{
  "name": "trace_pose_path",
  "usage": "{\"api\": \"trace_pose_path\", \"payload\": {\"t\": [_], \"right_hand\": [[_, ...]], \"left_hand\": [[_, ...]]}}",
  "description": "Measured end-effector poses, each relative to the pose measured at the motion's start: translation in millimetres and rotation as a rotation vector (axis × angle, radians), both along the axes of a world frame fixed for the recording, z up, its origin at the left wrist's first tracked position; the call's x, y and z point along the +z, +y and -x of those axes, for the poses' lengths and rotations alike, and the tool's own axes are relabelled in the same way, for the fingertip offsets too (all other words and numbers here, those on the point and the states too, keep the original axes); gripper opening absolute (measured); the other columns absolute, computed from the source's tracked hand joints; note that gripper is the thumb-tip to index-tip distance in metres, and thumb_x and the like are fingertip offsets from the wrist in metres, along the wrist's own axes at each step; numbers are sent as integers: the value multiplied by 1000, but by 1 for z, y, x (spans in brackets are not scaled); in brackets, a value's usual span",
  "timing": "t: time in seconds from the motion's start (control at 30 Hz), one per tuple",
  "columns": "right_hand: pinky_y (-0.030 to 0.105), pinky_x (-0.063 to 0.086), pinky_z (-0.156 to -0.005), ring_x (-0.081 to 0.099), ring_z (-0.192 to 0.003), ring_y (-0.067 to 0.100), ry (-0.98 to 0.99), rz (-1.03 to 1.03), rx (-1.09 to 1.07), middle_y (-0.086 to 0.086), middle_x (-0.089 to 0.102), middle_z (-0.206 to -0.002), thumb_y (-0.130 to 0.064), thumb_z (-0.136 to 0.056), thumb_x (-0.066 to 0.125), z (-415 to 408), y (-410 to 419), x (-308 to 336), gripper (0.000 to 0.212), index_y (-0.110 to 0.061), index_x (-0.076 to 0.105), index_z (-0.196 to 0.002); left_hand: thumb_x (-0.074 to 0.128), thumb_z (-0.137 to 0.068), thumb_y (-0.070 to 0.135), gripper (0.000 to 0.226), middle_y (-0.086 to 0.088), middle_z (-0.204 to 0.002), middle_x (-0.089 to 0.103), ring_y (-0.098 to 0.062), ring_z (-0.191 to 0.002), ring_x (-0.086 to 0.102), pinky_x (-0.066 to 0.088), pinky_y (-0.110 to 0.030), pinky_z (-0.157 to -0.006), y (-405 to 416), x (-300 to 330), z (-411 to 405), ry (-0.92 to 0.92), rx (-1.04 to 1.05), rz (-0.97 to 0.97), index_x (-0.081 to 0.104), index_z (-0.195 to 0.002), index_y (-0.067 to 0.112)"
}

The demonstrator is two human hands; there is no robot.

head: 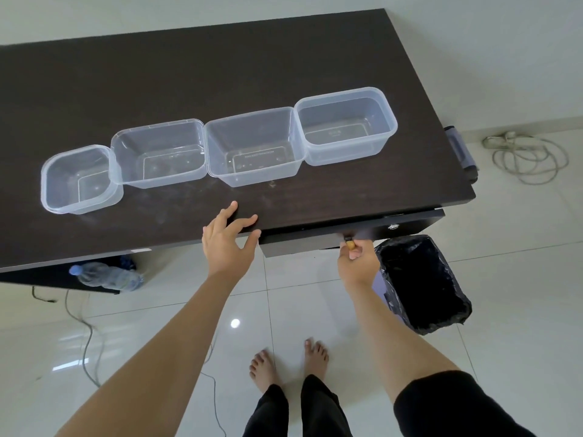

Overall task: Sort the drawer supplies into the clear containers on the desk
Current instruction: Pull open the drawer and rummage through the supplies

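Several empty clear containers stand in a row on the dark desk: a small square one at the left, two larger ones in the middle, and another at the right. Under the desk's front edge is the dark drawer, pulled out only slightly; its contents are hidden. My right hand is closed on the drawer handle. My left hand rests flat on the desk's front edge with fingers spread, holding nothing.
A bin lined with a black bag stands on the floor right of my right hand. A plastic water bottle lies under the desk at the left. Cables lie on the tiled floor. My bare feet are below.
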State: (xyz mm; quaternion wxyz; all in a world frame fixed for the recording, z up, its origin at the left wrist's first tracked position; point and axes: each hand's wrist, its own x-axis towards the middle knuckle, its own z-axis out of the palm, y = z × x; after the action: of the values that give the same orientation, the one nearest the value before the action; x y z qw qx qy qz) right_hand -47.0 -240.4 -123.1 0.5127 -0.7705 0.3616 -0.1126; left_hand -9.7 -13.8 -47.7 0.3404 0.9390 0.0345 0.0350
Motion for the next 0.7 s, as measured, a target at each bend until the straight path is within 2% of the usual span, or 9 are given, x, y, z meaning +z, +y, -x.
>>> {"api": "trace_pose_path", "payload": {"t": [0.07,0.17,0.27,0.37,0.47,0.57,0.7], "right_hand": [[2,34,-58,51,-69,13,13,-12,2,-14,46,-68,-11,-85,65,0,-1,1,16,-2,57,-96],[0,35,-57,52,-72,17,-1,-14,6,-13,47,-66,-10,-85,65,3,-1,0,10,-6,56,-90],[-1,35,-59,53,-72,20,-25,-1,20,-11,47,-65,-8,-85,64,5,-2,-1,12,-11,52,-85],[-1,36,-60,52,-70,22,-35,26,39,-10,47,-64,-6,-84,64,5,-4,-4,10,-4,55,-87],[-1,36,-60,53,-70,22,-37,36,50,-10,47,-63,-6,-84,64,5,-5,-5,11,0,57,-90],[-1,37,-59,53,-71,22,-28,26,55,-10,47,-64,-6,-85,64,6,-7,-3,11,-1,56,-91],[0,37,-57,55,-74,22,-25,-15,64,-8,48,-65,-9,-86,63,11,-8,2,11,-9,52,-87]], "left_hand": [[65,-87,24,29,-6,-149,37,-28,-137,31,25,-51,-112,-7,-3,9,5,20,-10,65,-116,26],[64,-87,28,40,-15,-148,24,-33,-135,23,33,-46,-105,-25,-8,38,10,135,31,56,-126,22],[64,-87,30,47,-13,-145,22,-28,-134,21,33,-37,-102,-42,-14,64,76,160,141,50,-131,22],[60,-90,32,51,-3,-147,28,-17,-136,28,32,-27,-105,-48,-17,71,155,139,281,42,-137,23],[54,-93,34,56,5,-147,35,-11,-136,33,27,-19,-104,-51,-15,68,228,132,338,34,-144,23],[54,-94,32,51,5,-141,43,-11,-131,39,31,-21,-103,-52,-15,61,251,180,354,37,-142,26],[57,-93,30,37,4,-129,51,-13,-118,51,43,-31,-98,-54,-18,54,247,284,398,50,-128,27]]}}
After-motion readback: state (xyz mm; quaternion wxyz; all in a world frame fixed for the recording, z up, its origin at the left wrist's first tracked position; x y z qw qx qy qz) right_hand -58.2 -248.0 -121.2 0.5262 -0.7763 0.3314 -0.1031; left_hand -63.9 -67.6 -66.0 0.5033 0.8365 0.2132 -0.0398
